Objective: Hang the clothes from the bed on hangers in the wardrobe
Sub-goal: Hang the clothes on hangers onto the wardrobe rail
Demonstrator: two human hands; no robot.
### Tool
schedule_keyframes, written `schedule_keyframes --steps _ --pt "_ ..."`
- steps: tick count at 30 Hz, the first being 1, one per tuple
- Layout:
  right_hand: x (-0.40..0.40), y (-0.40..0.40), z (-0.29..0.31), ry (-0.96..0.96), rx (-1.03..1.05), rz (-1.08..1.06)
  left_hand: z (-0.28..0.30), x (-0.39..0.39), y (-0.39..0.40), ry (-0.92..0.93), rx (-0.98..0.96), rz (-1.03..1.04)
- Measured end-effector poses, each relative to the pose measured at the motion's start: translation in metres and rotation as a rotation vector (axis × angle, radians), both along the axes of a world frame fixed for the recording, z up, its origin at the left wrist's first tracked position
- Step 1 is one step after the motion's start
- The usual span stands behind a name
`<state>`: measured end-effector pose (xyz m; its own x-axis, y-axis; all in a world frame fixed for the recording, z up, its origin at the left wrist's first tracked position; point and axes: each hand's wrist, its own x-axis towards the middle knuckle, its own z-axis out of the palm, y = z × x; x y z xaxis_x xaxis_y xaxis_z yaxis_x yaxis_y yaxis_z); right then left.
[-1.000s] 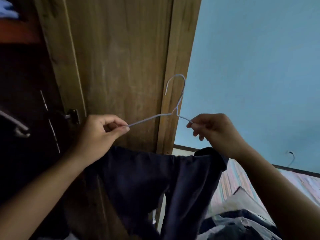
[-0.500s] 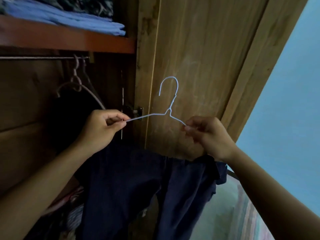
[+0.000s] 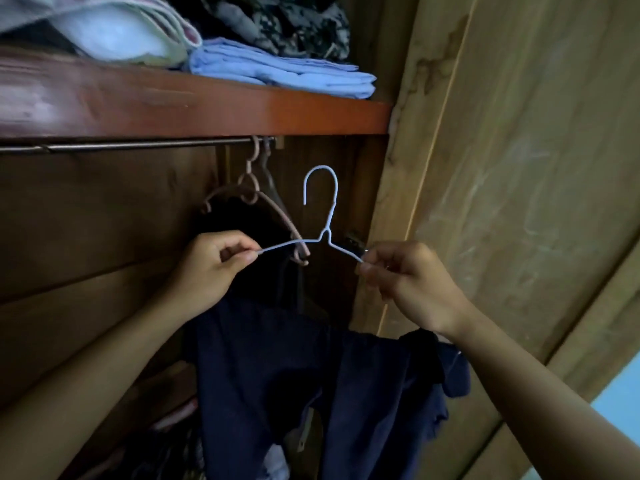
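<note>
No text, label or number seems readable in this dim view.

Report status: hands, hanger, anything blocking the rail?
Left hand and right hand pinch white hanger, dark garment draped below. Hook under rail, not on. Pink hanger hangs alongside.

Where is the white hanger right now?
Head view, centre: the white hanger is held between the left hand and right hand, just below the rail.

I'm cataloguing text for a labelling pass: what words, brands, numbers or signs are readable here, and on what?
None can be read. The white wire hanger, the dark blue garment, the folded blue cloth on the shelf and the wardrobe door show no lettering.
</note>
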<state>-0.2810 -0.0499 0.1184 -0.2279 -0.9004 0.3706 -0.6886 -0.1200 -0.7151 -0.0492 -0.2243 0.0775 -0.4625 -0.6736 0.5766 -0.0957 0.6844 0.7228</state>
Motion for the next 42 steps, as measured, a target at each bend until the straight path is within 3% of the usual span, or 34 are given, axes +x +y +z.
schedule_keyframes --steps 6,11,21,29,33,42 --pt "0.035 -0.052 0.000 -0.134 0.050 0.067 0.001 0.025 -0.041 -0.108 -0.032 0.078" --pt "0.063 -0.092 -0.005 -0.267 0.062 0.087 0.005 0.043 -0.072 -0.235 -0.096 0.279" --pt "0.095 -0.179 -0.011 -0.496 0.079 0.003 0.025 0.050 -0.083 -0.300 -0.212 0.535" --pt "0.091 -0.238 0.007 -0.355 -0.068 -0.027 0.030 0.053 -0.093 -0.354 -0.233 0.596" --pt "0.085 -0.265 0.019 -0.392 -0.074 -0.071 0.036 0.049 -0.099 -0.492 -0.272 0.635" --pt "0.074 -0.312 0.017 -0.454 -0.052 -0.130 0.055 0.037 -0.113 -0.839 -0.575 0.808"
